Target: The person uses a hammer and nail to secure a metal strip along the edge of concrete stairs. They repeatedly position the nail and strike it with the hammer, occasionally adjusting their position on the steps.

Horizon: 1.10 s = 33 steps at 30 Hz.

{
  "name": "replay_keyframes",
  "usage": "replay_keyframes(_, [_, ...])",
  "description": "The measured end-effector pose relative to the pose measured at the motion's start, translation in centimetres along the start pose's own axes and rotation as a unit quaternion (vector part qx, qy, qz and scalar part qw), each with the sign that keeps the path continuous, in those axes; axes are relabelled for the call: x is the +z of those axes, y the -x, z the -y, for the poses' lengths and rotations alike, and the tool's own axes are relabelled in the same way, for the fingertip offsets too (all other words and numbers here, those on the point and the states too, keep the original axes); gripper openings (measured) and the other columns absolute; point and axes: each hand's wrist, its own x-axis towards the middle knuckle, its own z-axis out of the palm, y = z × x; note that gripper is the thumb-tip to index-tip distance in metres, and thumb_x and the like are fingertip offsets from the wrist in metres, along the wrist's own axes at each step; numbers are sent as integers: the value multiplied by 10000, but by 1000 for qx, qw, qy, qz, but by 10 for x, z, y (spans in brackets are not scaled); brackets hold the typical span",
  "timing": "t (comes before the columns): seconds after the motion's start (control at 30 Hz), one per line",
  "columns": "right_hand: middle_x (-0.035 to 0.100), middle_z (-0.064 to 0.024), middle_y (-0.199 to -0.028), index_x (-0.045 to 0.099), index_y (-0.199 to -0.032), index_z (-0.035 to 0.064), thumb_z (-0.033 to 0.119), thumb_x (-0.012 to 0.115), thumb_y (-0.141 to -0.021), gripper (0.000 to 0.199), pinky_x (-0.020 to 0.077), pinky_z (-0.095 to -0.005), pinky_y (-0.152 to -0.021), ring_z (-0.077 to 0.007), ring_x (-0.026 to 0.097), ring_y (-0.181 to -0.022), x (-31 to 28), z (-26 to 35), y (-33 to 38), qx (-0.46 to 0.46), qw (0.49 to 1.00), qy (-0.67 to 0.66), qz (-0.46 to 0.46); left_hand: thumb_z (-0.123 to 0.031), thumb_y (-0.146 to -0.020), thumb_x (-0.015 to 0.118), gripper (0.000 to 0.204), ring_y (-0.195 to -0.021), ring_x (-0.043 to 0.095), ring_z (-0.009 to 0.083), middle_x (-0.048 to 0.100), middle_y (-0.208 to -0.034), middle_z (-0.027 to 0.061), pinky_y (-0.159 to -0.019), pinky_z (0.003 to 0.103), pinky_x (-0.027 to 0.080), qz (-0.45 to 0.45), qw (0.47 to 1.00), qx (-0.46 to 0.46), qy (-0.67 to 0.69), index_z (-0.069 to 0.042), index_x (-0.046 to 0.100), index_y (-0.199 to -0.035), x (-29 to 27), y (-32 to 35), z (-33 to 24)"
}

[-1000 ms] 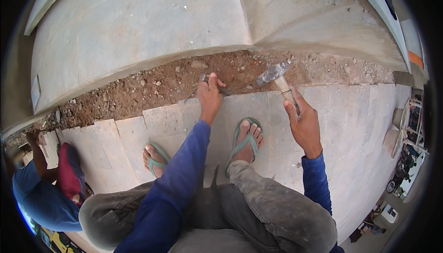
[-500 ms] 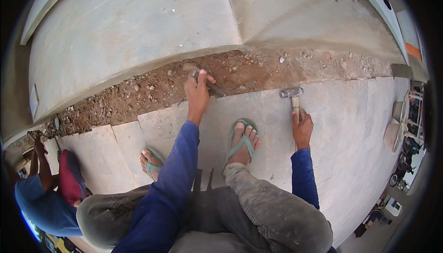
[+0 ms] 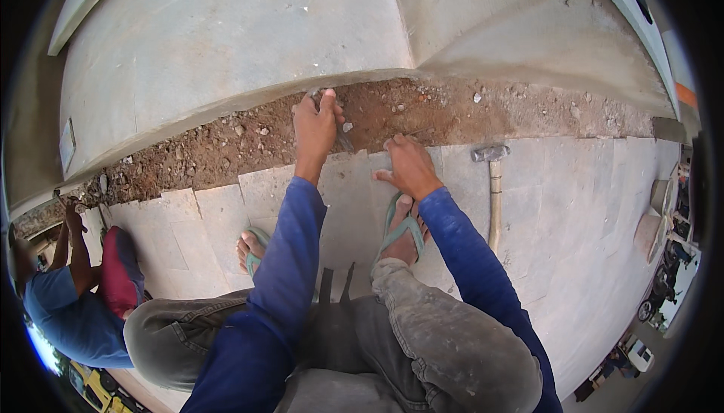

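pale grey concrete (image 3: 241,36), light slab paving (image 3: 573,217), bright daylight (image 3: 45,349) lower left

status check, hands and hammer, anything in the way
Left hand gripping metal tool over dirt strip. Right hand open at edge of paving. Hammer lying on paving, right of both hands. Stones in dirt.

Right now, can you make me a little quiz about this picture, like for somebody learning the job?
1. Which tool lies on the paving tiles, to the right of the right hand?
A) saw
B) hammer
C) shovel

2. True or false: the flip-flops are red.

3. Fill in the missing word: the left hand is over a strip of stony ____.

Key:
1. B
2. False; they are green.
3. soil
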Motion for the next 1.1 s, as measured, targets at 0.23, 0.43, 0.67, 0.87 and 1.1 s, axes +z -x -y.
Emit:
replay_keyframes(0.23, [641, -166, -1060, 697, -1008, -10, 362, 929, -606, 595, 505, -440, -935, -343, 615, -1055, -7, 4, -10, 24, 999, -24, 11, -214, -977, 617, 269, -673, 655, 149, 675, -781, 72, -600, 296, 495, 41, 998, -11, -36, 43, 636, -1056, -7, -12, -3])
replay_keyframes(0.43, [623, -181, -1095, 694, -1064, -6, 274, 891, -671, 521, 492, -445, -944, -347, 604, -1059, 3, 0, 7, 45, 998, -38, -33, -164, -952, 638, 267, -755, 633, 125, 661, -779, 43, -664, 308, 490, 98, 988, 0, -119, 40, 655, -1124, -30, -15, 7])
replay_keyframes(0.67, [615, -173, -1101, 636, -1128, 14, 90, 745, -831, 325, 470, -464, -915, -352, 578, -1080, 0, -45, 78, 173, 915, -94, -351, -217, -894, 712, 198, -656, 636, 172, 639, -719, 92, -671, 361, 499, 248, 938, 0, -240, -32, 724, -964, -32, -4, -9])
replay_keyframes(0.87, [568, -205, -1080, 572, -1217, 24, 209, 764, -861, 444, 464, -479, -880, -390, 568, -1026, -12, -107, 134, 365, 860, -34, -356, -193, -863, 732, 228, -699, 683, 241, 686, -772, 115, -698, 393, 523, 199, 934, 61, -291, -37, 747, -1029, -13, -5, 10])
replay_keyframes(1.1, [550, -226, -1088, 533, -1184, -1, 233, 723, -903, 412, 471, -499, -877, -420, 567, -1026, 14, -149, 157, 350, 884, 5, -309, -169, -798, 747, 288, -1035, 657, 335, 696, -1042, 148, -884, 504, 464, 169, 872, 136, -438, -232, 795, -1075, -7, 7, 20])
